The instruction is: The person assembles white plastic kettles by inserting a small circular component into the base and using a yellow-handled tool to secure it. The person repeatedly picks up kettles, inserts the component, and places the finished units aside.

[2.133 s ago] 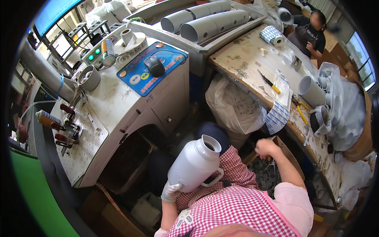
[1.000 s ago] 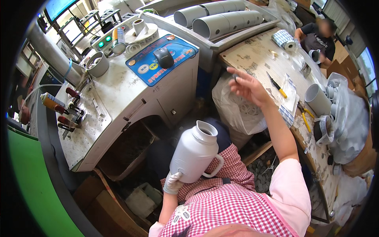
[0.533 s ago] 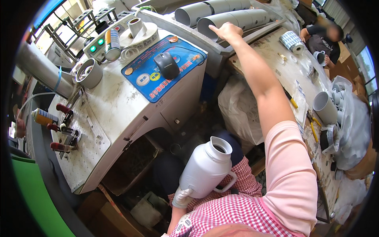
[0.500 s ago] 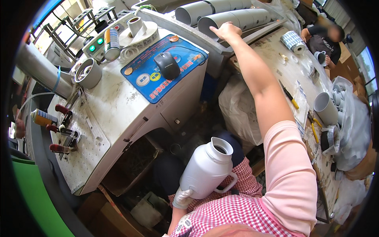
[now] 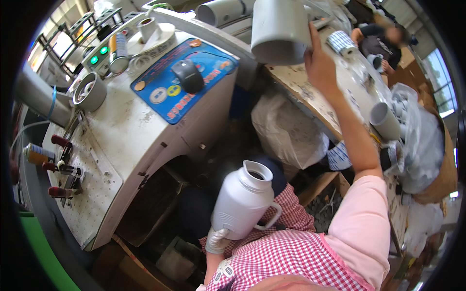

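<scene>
A pale grey, vacuum-jug-shaped body (image 5: 238, 206) with a side handle and pouring lip rests tilted on my lap. My left hand (image 5: 217, 240), in a white glove, is closed round its lower side. My bare right hand (image 5: 321, 68) holds up a wide grey cylinder (image 5: 280, 29) by its right edge, above the worktable's far end. The cylinder's dark open end faces toward me. Behind it lie other long grey cylinders (image 5: 213, 13) in a trough, partly hidden.
A white machine table (image 5: 131, 114) at left carries a mouse (image 5: 188, 76) on a blue pad, toggle clamps (image 5: 63, 167) and a spray can (image 5: 118, 53). Another person (image 5: 383, 43) works at the far right. Along the right worktable stand a grey cup (image 5: 385, 121) and a plastic bag (image 5: 417, 140).
My right hand has lifted one grey cylinder out of the trough and brought it nearer. The view has shifted slightly to the right. My left hand still holds the jug body.
</scene>
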{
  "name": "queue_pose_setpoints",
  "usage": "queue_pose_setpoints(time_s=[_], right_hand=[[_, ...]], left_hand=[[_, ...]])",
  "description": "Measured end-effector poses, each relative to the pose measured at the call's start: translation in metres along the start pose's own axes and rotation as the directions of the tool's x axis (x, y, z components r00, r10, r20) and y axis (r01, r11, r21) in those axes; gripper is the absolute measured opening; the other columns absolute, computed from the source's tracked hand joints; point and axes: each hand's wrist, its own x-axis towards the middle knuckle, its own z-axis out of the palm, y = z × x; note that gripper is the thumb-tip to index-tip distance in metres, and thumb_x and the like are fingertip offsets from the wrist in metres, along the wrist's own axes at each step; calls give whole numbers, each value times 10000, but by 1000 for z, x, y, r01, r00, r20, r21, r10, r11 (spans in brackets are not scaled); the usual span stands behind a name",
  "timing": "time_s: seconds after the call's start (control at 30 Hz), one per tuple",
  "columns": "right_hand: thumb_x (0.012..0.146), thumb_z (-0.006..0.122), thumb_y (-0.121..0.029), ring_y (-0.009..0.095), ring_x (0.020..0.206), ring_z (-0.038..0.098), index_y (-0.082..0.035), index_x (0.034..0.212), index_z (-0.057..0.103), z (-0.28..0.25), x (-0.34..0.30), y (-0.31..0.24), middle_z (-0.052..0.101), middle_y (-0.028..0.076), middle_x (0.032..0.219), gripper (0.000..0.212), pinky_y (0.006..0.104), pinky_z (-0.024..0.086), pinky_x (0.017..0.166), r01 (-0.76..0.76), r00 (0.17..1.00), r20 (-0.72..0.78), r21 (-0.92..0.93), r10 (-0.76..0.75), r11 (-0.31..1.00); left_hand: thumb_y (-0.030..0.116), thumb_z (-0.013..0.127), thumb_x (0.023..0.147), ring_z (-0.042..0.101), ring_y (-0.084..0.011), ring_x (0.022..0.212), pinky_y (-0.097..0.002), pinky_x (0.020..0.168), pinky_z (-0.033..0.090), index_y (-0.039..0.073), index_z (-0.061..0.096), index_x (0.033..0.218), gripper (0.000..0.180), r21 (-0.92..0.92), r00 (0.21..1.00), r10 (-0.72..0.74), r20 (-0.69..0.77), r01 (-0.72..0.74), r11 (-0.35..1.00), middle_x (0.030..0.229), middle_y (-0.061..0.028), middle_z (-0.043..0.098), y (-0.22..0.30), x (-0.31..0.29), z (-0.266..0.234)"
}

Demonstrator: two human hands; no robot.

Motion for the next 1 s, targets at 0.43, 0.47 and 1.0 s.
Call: queue_pose_setpoints(time_s=[0.43,0.47,1.0], right_hand=[[767,647,78,376,839,677,-62,1611,328,-84,-152,-7,691,165,988,912,437,539,702,182,944,-279,0,-174,983],[760,647,80,371,831,676,-66,1608,338,-87,-152,-8,689,162,977,914,437,538,696,184,942,-282,-11,-180,983],[959,551,-52,263,626,640,-77,1373,539,-86,-63,7,678,141,799,415,382,514,596,-351,933,136,557,335,753]], left_hand=[[149,862,755,597,-293,1276,-448,1112,474,-21,464,1477,841,80,992,114,57,-119,990,1400,-129,602,-9,-11,-3],[149,863,755,597,-293,1276,-447,1113,472,-20,464,1477,842,75,992,119,47,-123,990,1400,-128,602,-9,-11,-4],[156,850,776,557,-290,1331,-453,1141,434,-18,412,1519,879,95,994,74,81,-82,992,1459,-134,555,-8,-10,-5]])
